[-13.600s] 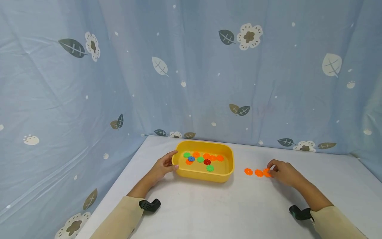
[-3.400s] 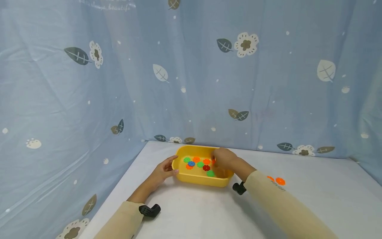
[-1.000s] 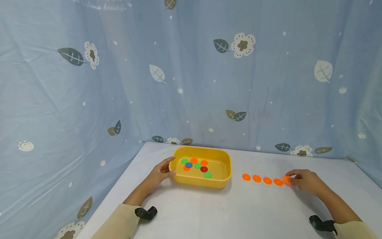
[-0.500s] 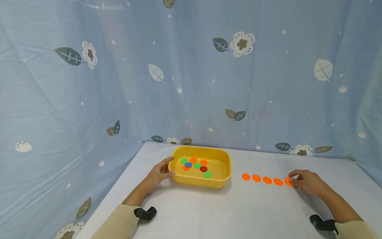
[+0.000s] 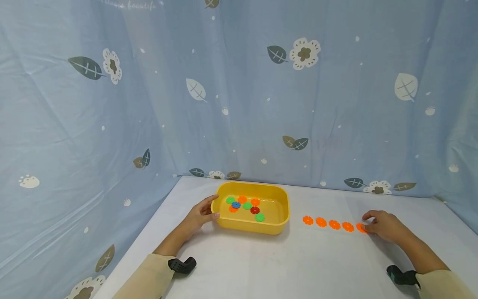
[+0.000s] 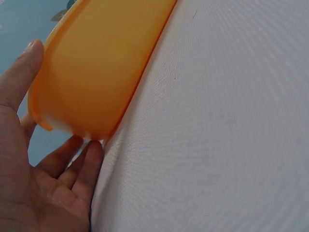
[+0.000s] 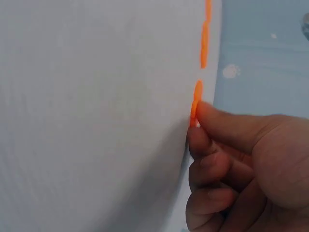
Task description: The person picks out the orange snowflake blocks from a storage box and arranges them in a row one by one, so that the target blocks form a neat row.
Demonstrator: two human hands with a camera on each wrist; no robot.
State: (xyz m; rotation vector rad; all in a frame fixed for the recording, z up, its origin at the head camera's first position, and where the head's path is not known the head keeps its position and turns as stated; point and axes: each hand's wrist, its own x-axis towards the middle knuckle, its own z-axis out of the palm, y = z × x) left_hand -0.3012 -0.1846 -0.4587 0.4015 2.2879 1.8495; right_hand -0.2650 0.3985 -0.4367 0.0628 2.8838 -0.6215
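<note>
Right hand [image 5: 386,226]: thumb and forefinger pinch the rightmost orange disc [image 5: 360,227], at the right end of a row on the white table [image 5: 276,265], right of the yellow tray [image 5: 246,225]. Against one second ago, this disc lies slightly farther right and nearer, now in line with the other four orange discs [image 5: 321,222]. Count on table: five, up from three at 13.6 s back; the tray holds two fewer orange ones.

At 3.4 s back the right hand was inside the tray; now well apart from it. Left hand [image 5: 198,215]: grips the tray's left end, thumb and fingers around it, unchanged. Tray contents: three orange, three green discs [image 5: 259,217], one red disc [image 5: 255,210], one blue disc [image 5: 236,205] overlapping an orange one.
</note>
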